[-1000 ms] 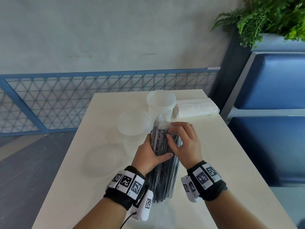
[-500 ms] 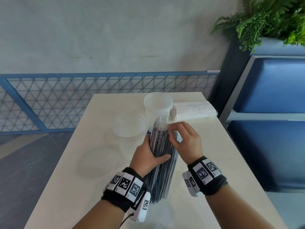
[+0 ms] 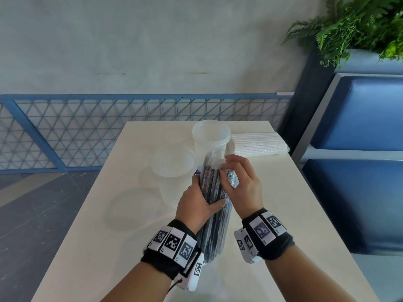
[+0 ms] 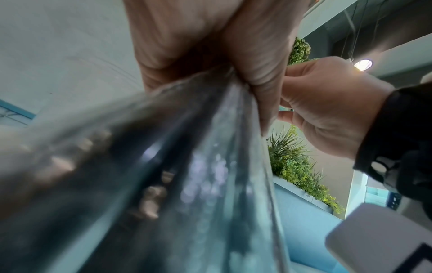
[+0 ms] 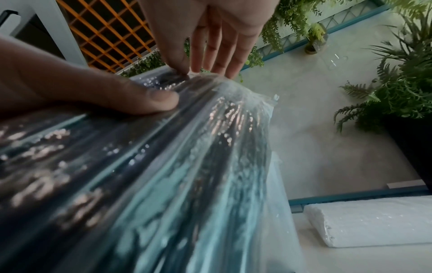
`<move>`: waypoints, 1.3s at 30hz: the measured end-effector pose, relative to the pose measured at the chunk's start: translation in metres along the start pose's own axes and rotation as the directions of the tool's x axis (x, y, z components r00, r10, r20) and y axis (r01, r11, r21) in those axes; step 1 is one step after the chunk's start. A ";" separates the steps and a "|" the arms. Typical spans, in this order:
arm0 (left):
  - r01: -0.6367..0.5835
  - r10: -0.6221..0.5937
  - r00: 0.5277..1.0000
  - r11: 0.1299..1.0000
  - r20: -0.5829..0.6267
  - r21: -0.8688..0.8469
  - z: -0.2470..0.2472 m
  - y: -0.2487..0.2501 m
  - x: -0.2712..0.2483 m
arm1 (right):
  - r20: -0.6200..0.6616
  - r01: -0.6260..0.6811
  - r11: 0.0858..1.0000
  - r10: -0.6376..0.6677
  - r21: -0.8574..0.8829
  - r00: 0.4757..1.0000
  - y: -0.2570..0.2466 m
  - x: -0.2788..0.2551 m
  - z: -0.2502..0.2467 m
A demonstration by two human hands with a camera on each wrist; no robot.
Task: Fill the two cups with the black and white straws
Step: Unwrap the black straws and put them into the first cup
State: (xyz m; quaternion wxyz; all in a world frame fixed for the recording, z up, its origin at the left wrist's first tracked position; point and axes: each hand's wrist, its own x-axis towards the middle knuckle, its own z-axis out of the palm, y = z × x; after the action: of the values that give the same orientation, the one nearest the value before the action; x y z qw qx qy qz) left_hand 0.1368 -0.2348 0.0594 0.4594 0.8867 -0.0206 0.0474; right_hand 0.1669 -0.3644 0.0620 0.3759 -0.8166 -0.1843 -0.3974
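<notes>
A pack of black straws (image 3: pixel 212 227) in clear plastic wrap stands tilted on the table, its top leaning toward the cups. My left hand (image 3: pixel 201 199) grips it round the middle, thumb across the front. My right hand (image 3: pixel 227 171) is curled at the pack's upper right and its fingertips (image 5: pixel 183 71) pick at the wrapper near the top. Two clear empty cups stand behind: a tall one (image 3: pixel 211 136) and a nearer one (image 3: pixel 173 168). The wrapped white straws (image 3: pixel 259 143) lie flat at the far right. In the left wrist view the wrapped pack (image 4: pixel 187 175) fills the frame.
A clear lid (image 3: pixel 128 211) lies on the pale table (image 3: pixel 283 214) to the left of the cups. A blue mesh railing (image 3: pixel 87 131) runs behind the table, and a blue bench (image 3: pixel 359 192) and a planter with ferns (image 3: pixel 359 22) stand at the right.
My right fingers have slid up to the top of the pack and loosened a little. My left hand keeps the same grip. The pack has hardly moved.
</notes>
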 end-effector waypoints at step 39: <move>0.080 -0.074 0.997 0.973 0.035 -0.218 -0.010 -0.019 -0.006 | 0.292 -0.591 0.735 0.516 0.333 0.806 0.008 0.016 -0.034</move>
State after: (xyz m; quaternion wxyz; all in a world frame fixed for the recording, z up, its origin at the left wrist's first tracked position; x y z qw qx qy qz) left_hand 0.1314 -0.2157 0.0495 0.5554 0.8315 0.0027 0.0150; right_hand 0.1646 -0.3953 0.0846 0.6208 -0.7693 -0.0440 -0.1442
